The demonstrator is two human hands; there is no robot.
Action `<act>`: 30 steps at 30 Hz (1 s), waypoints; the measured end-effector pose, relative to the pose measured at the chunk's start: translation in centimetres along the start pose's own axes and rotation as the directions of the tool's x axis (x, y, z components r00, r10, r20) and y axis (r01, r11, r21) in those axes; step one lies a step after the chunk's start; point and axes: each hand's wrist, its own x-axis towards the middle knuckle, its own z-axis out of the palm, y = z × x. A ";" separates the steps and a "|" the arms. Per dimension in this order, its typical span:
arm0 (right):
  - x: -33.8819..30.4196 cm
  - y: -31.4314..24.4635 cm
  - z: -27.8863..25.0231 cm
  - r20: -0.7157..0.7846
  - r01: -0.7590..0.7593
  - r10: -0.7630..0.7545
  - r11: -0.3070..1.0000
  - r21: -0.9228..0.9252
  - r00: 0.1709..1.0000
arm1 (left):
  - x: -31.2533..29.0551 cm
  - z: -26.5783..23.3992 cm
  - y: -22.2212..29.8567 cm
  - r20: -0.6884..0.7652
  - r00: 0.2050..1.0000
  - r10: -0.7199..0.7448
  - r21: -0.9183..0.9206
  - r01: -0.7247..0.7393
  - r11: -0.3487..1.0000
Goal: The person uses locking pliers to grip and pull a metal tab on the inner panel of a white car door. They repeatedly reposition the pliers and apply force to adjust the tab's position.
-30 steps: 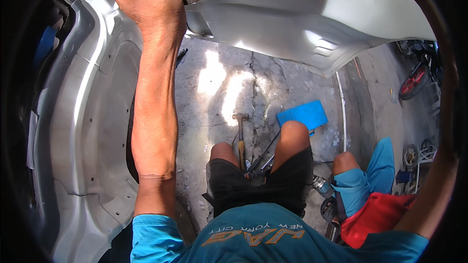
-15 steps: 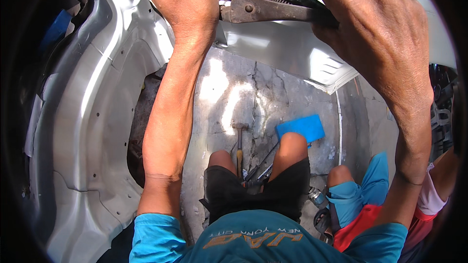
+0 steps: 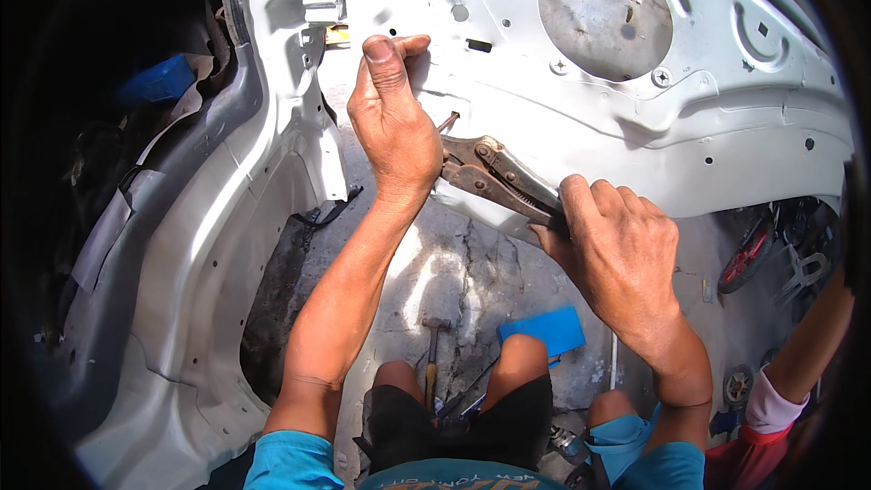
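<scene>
Rusty locking pliers (image 3: 497, 178) slant across the lower edge of a white car door panel (image 3: 581, 141). My right hand (image 3: 621, 249) is closed round their handle end. The jaws lie next to the heel of my left hand (image 3: 396, 132), which partly hides them. A thin rusty rod (image 3: 449, 121) shows just above the jaws, its end at a hole in the panel. My left hand is raised by the panel's left edge, thumb and a finger stretched out; the other fingers are mostly hidden. I cannot tell whether it presses on the metal.
A silver door frame (image 3: 195, 263) curves along the left. On the concrete floor are a hammer (image 3: 433, 354) and a blue flat piece (image 3: 544, 331) by my knees. Another person's arm (image 3: 812, 345) comes in at the right, near a red-rimmed wheel (image 3: 748, 256).
The view has tilted up, showing more of the door panel with its round opening. My hands and the pliers sit lower in the picture. My right hand still grips the pliers.
</scene>
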 end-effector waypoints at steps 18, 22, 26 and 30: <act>-0.4 0.7 1.6 0.199 -0.176 0.078 0.818 0.547 0.977 | 0.0 -0.3 0.7 0.025 0.998 -0.056 -0.005 0.056 0.998; -1.3 0.1 4.0 0.177 -0.222 0.137 0.703 0.675 0.975 | 0.3 -0.1 0.8 0.022 0.998 -0.066 -0.044 0.067 0.997; -2.0 -1.3 5.7 0.076 -0.176 0.171 0.702 0.690 0.982 | 0.5 -0.2 0.2 0.037 0.999 -0.034 0.025 0.033 0.999; -1.9 -1.3 6.2 0.038 -0.143 0.155 0.753 0.643 0.987 | 0.3 -0.5 -0.1 0.044 0.999 -0.011 0.031 0.009 0.999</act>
